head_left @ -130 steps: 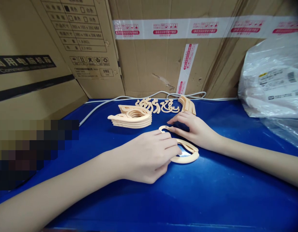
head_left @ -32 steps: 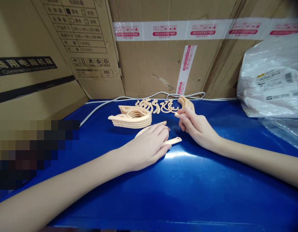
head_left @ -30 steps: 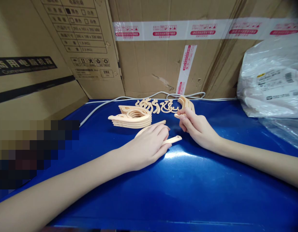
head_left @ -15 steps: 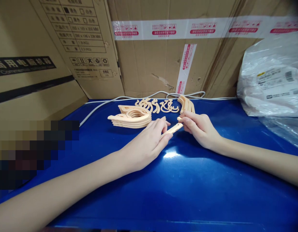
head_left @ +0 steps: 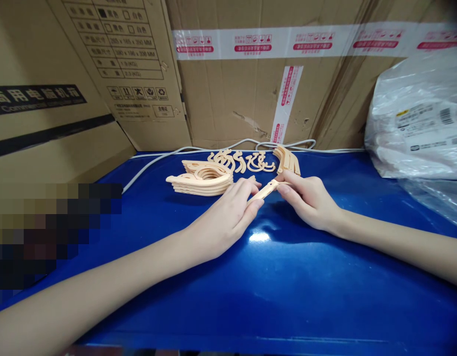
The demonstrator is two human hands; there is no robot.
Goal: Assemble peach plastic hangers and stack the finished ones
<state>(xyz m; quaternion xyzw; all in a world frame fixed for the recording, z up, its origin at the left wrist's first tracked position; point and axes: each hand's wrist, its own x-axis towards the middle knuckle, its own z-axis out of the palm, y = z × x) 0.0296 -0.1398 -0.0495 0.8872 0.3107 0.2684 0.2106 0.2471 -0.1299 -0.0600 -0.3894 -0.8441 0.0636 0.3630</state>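
Spanning the gap between both hands, a slim peach plastic strip point(head_left: 264, 190) was found just to the right of the stack of curved peach parts point(head_left: 202, 180), tilted with its right end the higher. Whether its lower end met the blue tabletop point(head_left: 288, 296) could not be determined.

The left hand point(head_left: 223, 222) lay in front of and to the right of the stack, fingers closed on the strip's lower end. A second piece showed past its fingertips, but too little of it to identify. The right hand point(head_left: 312, 200), farther right of the stack, was closed in a pinch on the strip's upper end, thumb and forefinger meeting on it.

The stack itself stood several pieces high, lying flat and neatly aligned. Behind and just right of it lay a loose scatter of small peach hooks point(head_left: 247, 162). Right of the hooks, a short leaning row of peach bars point(head_left: 289, 160) was noted, close to the right hand's fingertips.

A white cable point(head_left: 154, 159) ran behind the stack and off to its left. Cardboard boxes point(head_left: 243, 94) with red-printed tape rose behind it. Well to the right of the stack sat a clear plastic bag point(head_left: 417, 118) bearing a barcode label, contents not legible.
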